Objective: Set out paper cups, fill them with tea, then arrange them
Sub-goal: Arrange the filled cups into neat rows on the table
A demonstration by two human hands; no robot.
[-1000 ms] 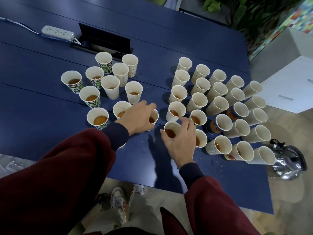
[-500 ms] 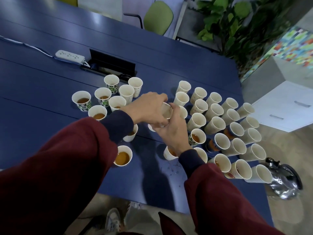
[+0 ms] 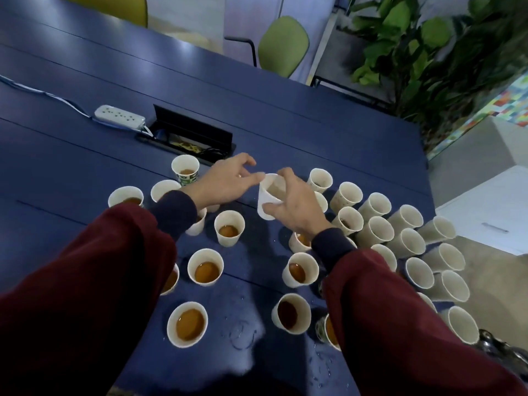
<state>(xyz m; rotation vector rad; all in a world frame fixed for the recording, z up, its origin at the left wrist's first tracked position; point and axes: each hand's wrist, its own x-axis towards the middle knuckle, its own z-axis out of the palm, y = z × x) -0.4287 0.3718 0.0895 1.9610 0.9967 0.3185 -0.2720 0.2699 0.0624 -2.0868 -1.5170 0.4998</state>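
A paper cup [image 3: 268, 197] is being held tilted just above the bench [image 3: 314, 118] by the right grip [image 3: 297, 207], curled round it; its rim is being touched by the loosely spread left grip [image 3: 225, 182], likely against spilling.

blue table [image 3: 285, 110], green chair [image 3: 283, 47] behind it, leafy plant [image 3: 428, 52], white cabinet [image 3: 491, 207], grey floor [image 3: 494, 287].

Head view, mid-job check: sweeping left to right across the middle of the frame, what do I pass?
Power strip → left hand → paper cup → right hand gripping that cup → white cabinet.
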